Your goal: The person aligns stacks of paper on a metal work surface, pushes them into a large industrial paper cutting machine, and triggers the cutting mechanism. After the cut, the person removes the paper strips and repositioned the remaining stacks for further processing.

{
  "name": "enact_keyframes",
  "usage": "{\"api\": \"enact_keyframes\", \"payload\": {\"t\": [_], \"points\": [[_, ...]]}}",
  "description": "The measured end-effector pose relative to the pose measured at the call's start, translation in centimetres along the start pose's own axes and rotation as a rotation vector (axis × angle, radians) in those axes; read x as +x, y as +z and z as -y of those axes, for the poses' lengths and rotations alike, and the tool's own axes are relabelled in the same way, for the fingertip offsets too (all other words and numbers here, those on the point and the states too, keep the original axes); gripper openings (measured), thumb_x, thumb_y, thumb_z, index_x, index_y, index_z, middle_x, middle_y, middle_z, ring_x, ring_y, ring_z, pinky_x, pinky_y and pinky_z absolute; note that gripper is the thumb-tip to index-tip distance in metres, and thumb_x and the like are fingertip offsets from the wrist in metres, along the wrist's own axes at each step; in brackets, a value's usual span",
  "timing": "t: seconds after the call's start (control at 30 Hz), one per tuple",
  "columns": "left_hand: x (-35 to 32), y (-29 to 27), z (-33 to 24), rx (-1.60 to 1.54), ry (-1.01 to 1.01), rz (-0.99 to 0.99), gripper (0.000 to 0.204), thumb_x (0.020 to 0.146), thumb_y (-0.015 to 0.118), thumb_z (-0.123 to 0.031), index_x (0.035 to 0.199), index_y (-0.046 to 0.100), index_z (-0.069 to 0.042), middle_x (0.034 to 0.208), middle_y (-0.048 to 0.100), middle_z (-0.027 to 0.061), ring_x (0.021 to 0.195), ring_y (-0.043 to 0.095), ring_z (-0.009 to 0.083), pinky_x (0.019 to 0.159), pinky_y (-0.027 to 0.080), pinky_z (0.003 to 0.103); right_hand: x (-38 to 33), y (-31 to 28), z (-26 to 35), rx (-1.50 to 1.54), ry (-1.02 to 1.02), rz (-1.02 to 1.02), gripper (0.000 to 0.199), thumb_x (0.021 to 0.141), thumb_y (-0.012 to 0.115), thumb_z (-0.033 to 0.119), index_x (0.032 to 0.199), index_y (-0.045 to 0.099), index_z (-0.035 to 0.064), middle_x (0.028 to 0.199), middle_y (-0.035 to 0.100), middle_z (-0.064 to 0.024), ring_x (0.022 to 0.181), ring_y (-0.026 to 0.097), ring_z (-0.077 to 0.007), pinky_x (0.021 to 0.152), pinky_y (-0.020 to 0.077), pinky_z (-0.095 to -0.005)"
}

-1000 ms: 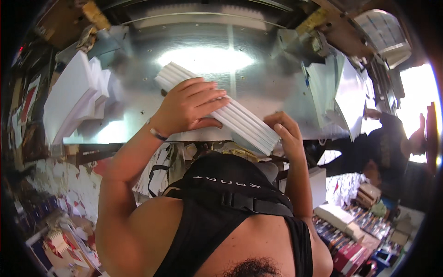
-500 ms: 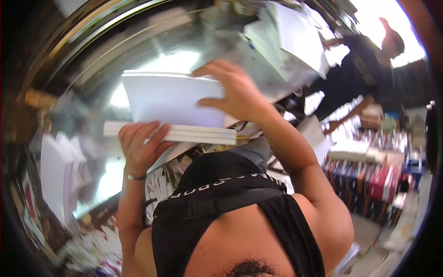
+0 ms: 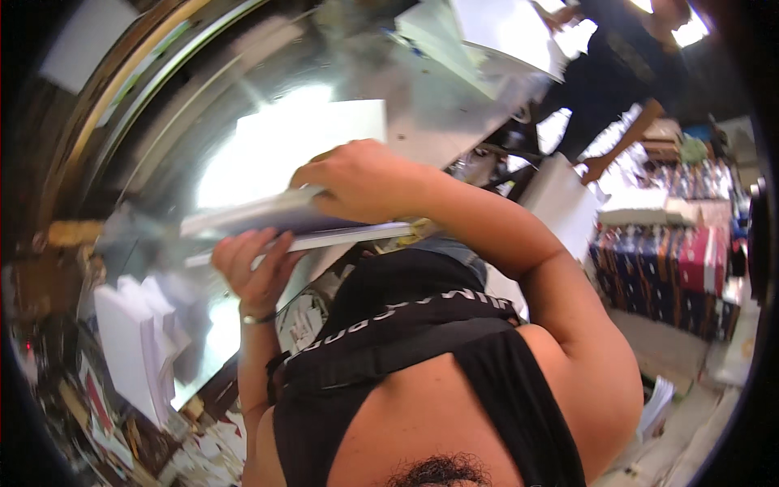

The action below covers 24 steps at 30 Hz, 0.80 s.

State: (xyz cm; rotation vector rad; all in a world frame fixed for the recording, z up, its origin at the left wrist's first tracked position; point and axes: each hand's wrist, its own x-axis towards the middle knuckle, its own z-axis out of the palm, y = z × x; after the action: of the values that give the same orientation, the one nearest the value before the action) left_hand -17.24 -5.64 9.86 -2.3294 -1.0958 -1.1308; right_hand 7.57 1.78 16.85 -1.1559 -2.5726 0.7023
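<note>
My left hand [image 3: 253, 264] is wrapped around the near left side of a stack of white paper, its fingers over the near edge. That stack is parted in two: an upper block [image 3: 243, 215] is raised and tilted above a thinner lower block [image 3: 357, 236], with a shadowed gap between them. My right hand [image 3: 353, 180] is closed over the upper block's far right part, fingers bent down; its fingertips are partly hidden. Behind the stack, a white sheet [image 3: 357, 122] lies on the shiny metal table [image 3: 422, 122], washed out by glare.
More white paper stacks [image 3: 134, 349] stand at the table's left. Large white sheets [image 3: 511, 32] are at the far right, by a person in dark clothes [image 3: 625, 65]. Piled dark-blue and red bundles [image 3: 657, 260] fill the right. Paper scraps [image 3: 211, 454] lie below at left.
My right hand, spread open before, has come down and left and closed on the upper paper block. The stack now shows a gap between two blocks. The whole view has shifted slightly.
</note>
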Motion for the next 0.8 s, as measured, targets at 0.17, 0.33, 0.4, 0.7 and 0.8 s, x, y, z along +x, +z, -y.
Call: {"api": "enact_keyframes", "payload": {"t": [0.17,0.33,0.4,0.7,0.8], "points": [[0.5,-0.4,-0.4,-0.002,-0.037,0.019,0.031,0.071,0.087,-0.036,0.095,0.075,-0.019,0.101,0.067,-0.0044,0.098,0.061,0.0188,0.090,0.040,0.038,1.3,-1.0,-0.2,-0.095,0.193,0.067,0.043,0.085,0.070,0.027,0.125,0.062,0.0140,0.095,0.071,-0.0184,0.090,0.069,-0.0378,0.081,0.0541,-0.0471],[0.0,-0.9,-0.4,0.007,-0.120,0.089,0.029,0.081,0.079,-0.038,0.099,0.073,-0.016,0.095,0.068,-0.0016,0.095,0.062,0.0202,0.095,0.039,0.040,1.0,-7.0,1.3,-0.352,0.083,-0.097,0.042,0.088,0.070,0.031,0.127,0.062,0.0176,0.093,0.072,-0.0171,0.090,0.070,-0.0360,0.081,0.0548,-0.0454],[-0.5,-1.2,-0.4,0.014,-0.157,0.124,0.027,0.083,0.077,-0.038,0.099,0.073,-0.017,0.094,0.068,-0.0012,0.099,0.062,0.0207,0.102,0.036,0.043,0.6,-9.3,2.0,-0.327,-0.020,-0.294,0.036,0.087,0.072,0.027,0.121,0.064,0.0169,0.086,0.072,-0.0149,0.081,0.071,-0.0337,0.072,0.0561,-0.0449],[-4.6,0.7,2.5,-0.075,-0.527,-0.457,0.104,0.070,0.085,-0.060,0.146,0.039,-0.006,0.153,0.024,0.0215,0.142,0.032,0.0310,0.113,0.031,0.053,-5.9,-0.6,-2.5,-0.206,-0.161,-0.026,0.061,0.083,0.066,0.006,0.142,0.052,0.0131,0.130,0.063,-0.0147,0.114,0.064,-0.0303,0.096,0.0522,-0.0445],[-8.2,1.3,4.1,-0.322,-0.807,-0.195,0.087,0.078,0.085,-0.045,0.139,0.044,0.000,0.148,0.036,0.0190,0.141,0.036,0.0313,0.112,0.035,0.048,-9.4,3.7,-3.6,0.197,0.026,0.073,0.067,0.079,0.069,0.006,0.143,0.051,0.0168,0.129,0.062,-0.0175,0.117,0.062,-0.0356,0.099,0.0505,-0.0446]]}}
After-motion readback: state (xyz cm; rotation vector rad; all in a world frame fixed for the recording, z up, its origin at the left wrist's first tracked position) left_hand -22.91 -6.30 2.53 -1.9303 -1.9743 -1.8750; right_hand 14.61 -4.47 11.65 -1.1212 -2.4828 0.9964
